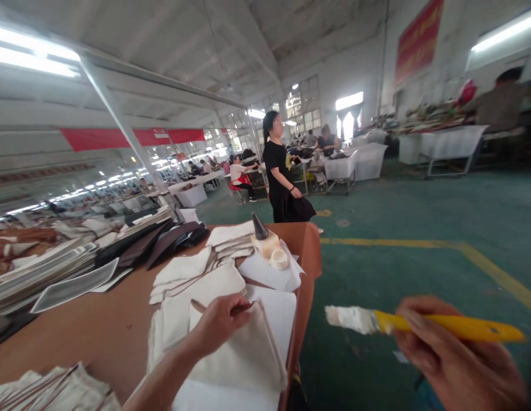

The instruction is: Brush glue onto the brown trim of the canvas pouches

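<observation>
Fabric piece point(248, 362), pale and flat, lies at the near right part of the brown counter point(115, 314), partly over a white sheet point(284, 311) and close to the right edge. Working it well calls for a firm but light hold: pinch only at the border, leave the face smooth and free of creases, and let the sheet beneath catch any stray smear. Since the brush point(385, 321) has bristles caked with whitish stuff, short, even strokes with little load would suit it best, and it should stay clear of the neighbouring fabric stack point(182, 271) to the left. The left hand point(225, 319) reaches in from the near side, forearm slanting far and right, back of the hand upward, thumb and forefinger pinching the far edge of the piece; the exact contact of the fingertips is partly hidden. The right hand point(453, 348) is well apart from it, out beyond the counter over the green floor point(368, 274), gripping the yellow handle between thumb and fingers, with the bristles pointing left and the brush nearly level.
</observation>
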A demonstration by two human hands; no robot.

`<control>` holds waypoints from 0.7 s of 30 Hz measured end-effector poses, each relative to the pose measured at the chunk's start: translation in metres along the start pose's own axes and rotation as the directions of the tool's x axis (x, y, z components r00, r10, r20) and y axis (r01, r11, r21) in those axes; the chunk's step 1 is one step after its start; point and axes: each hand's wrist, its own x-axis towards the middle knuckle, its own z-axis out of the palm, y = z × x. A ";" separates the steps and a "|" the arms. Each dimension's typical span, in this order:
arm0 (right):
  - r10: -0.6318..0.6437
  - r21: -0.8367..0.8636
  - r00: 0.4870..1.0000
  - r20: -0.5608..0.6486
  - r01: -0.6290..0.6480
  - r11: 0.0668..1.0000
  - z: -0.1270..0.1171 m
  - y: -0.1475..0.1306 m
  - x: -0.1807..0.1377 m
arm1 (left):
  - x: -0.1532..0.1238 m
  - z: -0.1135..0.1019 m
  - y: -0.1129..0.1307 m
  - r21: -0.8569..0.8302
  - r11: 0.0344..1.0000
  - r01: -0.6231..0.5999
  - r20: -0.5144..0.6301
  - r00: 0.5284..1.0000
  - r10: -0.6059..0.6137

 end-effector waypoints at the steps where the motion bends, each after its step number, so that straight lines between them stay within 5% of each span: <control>1: 0.049 0.038 0.999 0.005 -0.049 0.998 0.006 -0.004 -0.003 | -0.010 0.008 0.018 -0.077 0.997 -0.018 -0.002 1.000 0.018; 3: 0.037 0.006 0.997 0.069 -0.038 0.999 0.019 -0.014 -0.007 | -0.026 0.021 0.049 -0.224 0.974 -0.034 -0.011 0.999 0.032; 8: -0.218 -0.170 0.943 0.250 0.264 0.949 0.040 -0.030 -0.014 | -0.044 0.040 0.093 -0.398 0.917 0.030 0.069 0.998 -0.003; 12: -0.321 -0.249 0.894 0.314 0.404 0.880 0.038 -0.030 -0.009 | -0.052 0.048 0.108 -0.475 0.877 0.073 0.085 0.996 -0.037; 15: -0.346 -0.305 0.906 0.245 0.411 0.859 0.028 -0.035 -0.012 | -0.056 0.049 0.115 -0.486 0.870 0.079 0.082 0.996 -0.045; 21: -0.309 -0.262 0.879 0.363 0.415 0.871 0.024 -0.037 -0.022 | -0.060 0.058 0.115 -0.419 0.904 -0.087 -0.035 0.996 0.080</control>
